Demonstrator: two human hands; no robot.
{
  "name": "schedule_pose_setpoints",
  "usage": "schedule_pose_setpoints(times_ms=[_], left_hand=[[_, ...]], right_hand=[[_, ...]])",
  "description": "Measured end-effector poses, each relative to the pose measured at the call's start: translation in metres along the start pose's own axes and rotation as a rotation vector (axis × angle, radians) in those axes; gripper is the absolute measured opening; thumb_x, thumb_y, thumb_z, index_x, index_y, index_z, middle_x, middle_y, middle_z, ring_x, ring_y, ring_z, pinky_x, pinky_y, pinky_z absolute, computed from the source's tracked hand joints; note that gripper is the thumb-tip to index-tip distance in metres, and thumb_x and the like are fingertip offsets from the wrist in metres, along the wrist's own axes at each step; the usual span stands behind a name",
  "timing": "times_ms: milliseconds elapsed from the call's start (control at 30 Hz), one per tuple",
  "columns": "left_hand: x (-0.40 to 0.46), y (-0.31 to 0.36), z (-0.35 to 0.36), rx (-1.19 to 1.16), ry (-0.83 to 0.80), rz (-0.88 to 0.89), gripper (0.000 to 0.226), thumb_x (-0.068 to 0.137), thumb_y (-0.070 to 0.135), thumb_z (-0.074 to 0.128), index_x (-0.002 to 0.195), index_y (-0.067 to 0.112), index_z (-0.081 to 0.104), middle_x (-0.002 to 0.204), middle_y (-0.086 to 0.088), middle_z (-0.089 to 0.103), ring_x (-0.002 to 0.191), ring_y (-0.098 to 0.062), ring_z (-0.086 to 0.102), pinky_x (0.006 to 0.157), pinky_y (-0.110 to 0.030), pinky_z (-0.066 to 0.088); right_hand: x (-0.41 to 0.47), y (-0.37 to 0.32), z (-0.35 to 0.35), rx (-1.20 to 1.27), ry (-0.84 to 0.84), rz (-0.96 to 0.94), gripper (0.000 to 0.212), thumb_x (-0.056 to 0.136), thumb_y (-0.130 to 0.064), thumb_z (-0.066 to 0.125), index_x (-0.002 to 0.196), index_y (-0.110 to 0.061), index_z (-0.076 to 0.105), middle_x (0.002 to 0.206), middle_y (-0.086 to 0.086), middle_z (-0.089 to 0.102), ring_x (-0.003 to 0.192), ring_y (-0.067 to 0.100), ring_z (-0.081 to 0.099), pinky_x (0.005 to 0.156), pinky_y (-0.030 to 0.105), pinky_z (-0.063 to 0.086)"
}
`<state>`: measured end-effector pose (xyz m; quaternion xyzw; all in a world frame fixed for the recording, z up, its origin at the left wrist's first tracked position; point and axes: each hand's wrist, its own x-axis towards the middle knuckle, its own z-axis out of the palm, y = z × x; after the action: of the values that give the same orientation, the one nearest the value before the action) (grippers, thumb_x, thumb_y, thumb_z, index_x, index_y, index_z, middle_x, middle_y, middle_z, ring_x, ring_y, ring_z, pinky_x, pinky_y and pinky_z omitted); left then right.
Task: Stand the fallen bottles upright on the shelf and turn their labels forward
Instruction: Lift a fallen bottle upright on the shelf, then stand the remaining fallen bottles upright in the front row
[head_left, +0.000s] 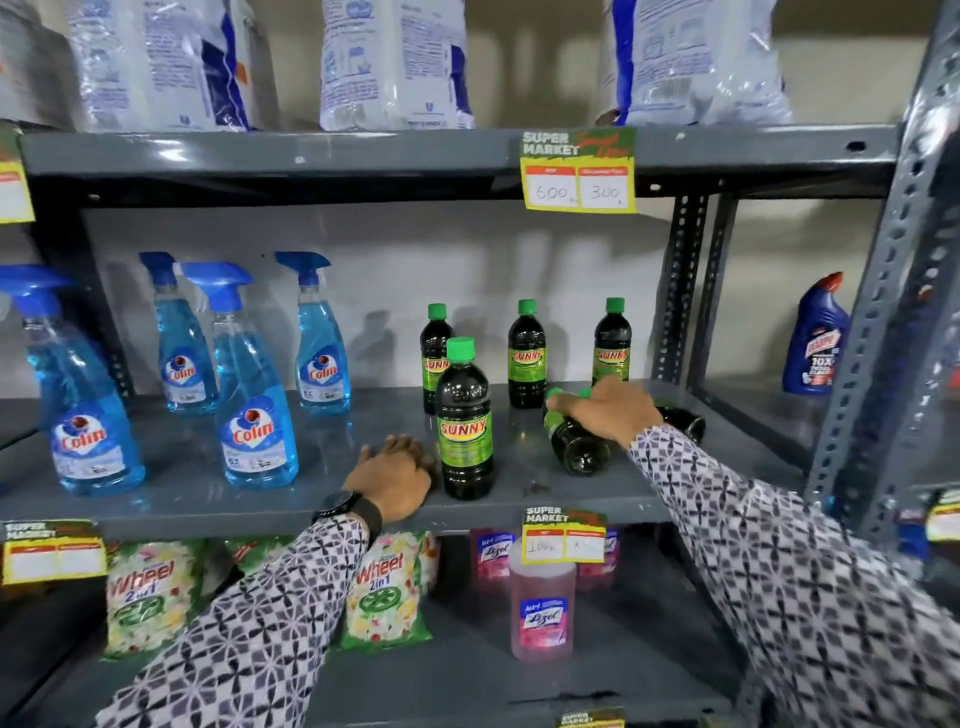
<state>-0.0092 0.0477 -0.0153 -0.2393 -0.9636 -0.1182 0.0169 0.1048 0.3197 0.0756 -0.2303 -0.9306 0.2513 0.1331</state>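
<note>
Dark Sunny bottles with green caps share the grey middle shelf (311, 499). One upright bottle (464, 421) stands at the front, label facing me. Three more stand behind it: a left one (432, 353), a middle one (526, 356) and a right one (612, 343), labels forward. Two bottles lie on their sides: a near one (574, 441) with its base toward me, and a far one (683, 422) mostly hidden behind my wrist. My right hand (610, 410) rests over the near fallen bottle's neck end, fingers curled on it. My left hand (392, 480) lies flat on the shelf beside the front bottle, holding nothing.
Blue Colin spray bottles (254, 410) fill the shelf's left half. White detergent bags (395, 62) sit on the shelf above. Below are Wheel packets (387, 592) and a pink Lizol bottle (543, 608). A metal upright (878, 332) stands at right, a blue Harpic bottle (815, 338) behind it.
</note>
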Motion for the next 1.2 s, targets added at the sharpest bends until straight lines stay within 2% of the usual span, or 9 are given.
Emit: schedule_pose_setpoints(times_ms=[133, 333, 500, 667, 767, 867, 1033, 1133, 1200], left_hand=[[0.001, -0.002, 0.002, 0.001, 0.019, 0.028, 0.06, 0.103, 0.036, 0.024, 0.159, 0.015, 0.028, 0.172, -0.01, 0.021, 0.16, -0.027, 0.016, 0.128, -0.055, 0.003], [0.002, -0.007, 0.004, 0.024, 0.011, 0.04, 0.064, 0.1, 0.042, 0.017, 0.158, 0.019, 0.03, 0.171, -0.009, 0.022, 0.16, -0.027, 0.017, 0.128, -0.056, 0.005], [-0.001, 0.0, 0.003, 0.0, 0.028, 0.035, 0.057, 0.105, 0.038, 0.021, 0.158, 0.018, 0.031, 0.171, -0.009, 0.023, 0.16, -0.026, 0.017, 0.129, -0.053, 0.005], [-0.001, 0.001, 0.002, 0.022, 0.031, 0.027, 0.059, 0.105, 0.037, 0.021, 0.16, 0.017, 0.026, 0.172, -0.008, 0.021, 0.16, -0.025, 0.016, 0.129, -0.051, 0.004], [0.0, -0.001, 0.003, 0.038, 0.021, 0.041, 0.06, 0.105, 0.037, 0.019, 0.161, 0.017, 0.025, 0.172, -0.009, 0.019, 0.161, -0.026, 0.015, 0.128, -0.053, 0.003], [0.003, -0.003, 0.005, 0.116, 0.013, 0.058, 0.059, 0.105, 0.038, 0.02, 0.159, 0.016, 0.029, 0.171, -0.011, 0.022, 0.16, -0.028, 0.017, 0.127, -0.055, 0.008], [0.004, -0.002, 0.005, 0.129, 0.028, 0.056, 0.056, 0.107, 0.038, 0.023, 0.156, 0.014, 0.032, 0.169, -0.011, 0.027, 0.159, -0.028, 0.021, 0.127, -0.054, 0.011], [0.006, -0.005, 0.006, 0.13, 0.024, 0.055, 0.056, 0.107, 0.038, 0.022, 0.157, 0.015, 0.031, 0.17, -0.011, 0.025, 0.16, -0.028, 0.019, 0.128, -0.054, 0.01], [0.007, -0.007, 0.008, 0.136, 0.02, 0.057, 0.057, 0.107, 0.039, 0.021, 0.158, 0.016, 0.029, 0.17, -0.012, 0.024, 0.16, -0.029, 0.018, 0.128, -0.055, 0.01]], right_hand=[[0.019, 0.003, 0.0, 0.282, -0.255, 0.221, 0.068, 0.076, -0.052, 0.088, 0.12, -0.007, 0.061, 0.104, 0.014, 0.071, 0.094, 0.032, 0.073, 0.07, 0.04, 0.063], [0.03, 0.006, -0.01, 0.493, -0.263, 0.189, 0.058, 0.078, -0.044, 0.088, 0.118, -0.009, 0.065, 0.097, 0.014, 0.076, 0.081, 0.027, 0.076, 0.057, 0.034, 0.061], [0.026, 0.013, -0.003, 0.679, -0.003, -0.092, 0.046, 0.077, -0.038, 0.092, 0.109, -0.016, 0.067, 0.106, 0.004, 0.079, 0.096, 0.02, 0.077, 0.087, 0.045, 0.065], [0.013, 0.027, 0.032, 0.612, 0.183, -0.202, 0.071, 0.075, -0.034, 0.094, 0.128, -0.02, 0.049, 0.112, -0.006, 0.071, 0.104, 0.017, 0.07, 0.095, 0.04, 0.057], [0.006, 0.03, 0.044, 0.596, 0.213, -0.214, 0.067, 0.081, -0.028, 0.091, 0.129, -0.017, 0.047, 0.101, -0.018, 0.06, 0.102, 0.016, 0.063, 0.09, 0.033, 0.05], [0.006, 0.035, 0.053, 0.607, 0.249, -0.214, 0.069, 0.079, -0.033, 0.093, 0.129, -0.023, 0.046, 0.1, -0.025, 0.059, 0.104, 0.016, 0.065, 0.095, 0.037, 0.054], [0.01, 0.04, 0.054, 0.707, 0.168, -0.24, 0.075, 0.089, -0.021, 0.085, 0.15, -0.024, 0.042, 0.119, -0.013, 0.067, 0.107, 0.001, 0.065, 0.096, 0.023, 0.052], [0.014, 0.044, 0.053, 0.822, 0.088, -0.253, 0.076, 0.095, 0.002, 0.069, 0.156, -0.033, 0.04, 0.131, -0.01, 0.07, 0.12, 0.002, 0.066, 0.115, 0.039, 0.049], [0.016, 0.045, 0.054, 0.844, 0.077, -0.23, 0.08, 0.092, 0.009, 0.069, 0.158, -0.027, 0.04, 0.126, -0.014, 0.07, 0.113, -0.008, 0.067, 0.116, 0.04, 0.049]])
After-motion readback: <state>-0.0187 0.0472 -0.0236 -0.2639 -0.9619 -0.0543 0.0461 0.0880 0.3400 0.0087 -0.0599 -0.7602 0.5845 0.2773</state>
